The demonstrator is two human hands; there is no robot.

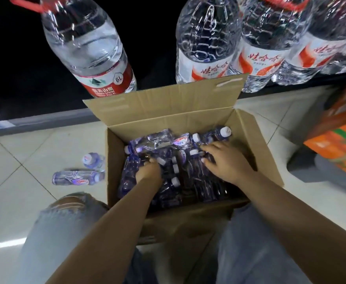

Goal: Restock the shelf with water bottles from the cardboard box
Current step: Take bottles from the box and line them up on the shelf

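A: What's nearest?

B: Two knees in pale jeans (61, 228), with bare forearms reaching forward between them into an open box (256, 148) on the tiled floor (10, 165).

A: And the hands?

B: The left hand (148, 171) is down among the small bottles (200, 177), fingers curled under and hidden. It looks closed around one, but which one I cannot tell. The right hand (224, 160) lies palm down on the bottles at the box's right side, fingers spread and loosely bent, gripping nothing that I can see.

A: How do the bottles lie?

B: Purple-tinted, white-capped, mostly on their sides and jumbled, filling the box's bottom.

A: Anything outside it?

B: Two more to the left on the floor: one lying flat (76, 178), one beyond it (92, 159), cap towards the camera. An orange carton (338, 144) sits at the right.

A: And farther off?

B: The far flap stands up. Behind it is the dark shelf (24, 78), holding a red-labelled jug (90, 50) and, to the right, a row of large bottles (258, 48) with white-and-orange labels.
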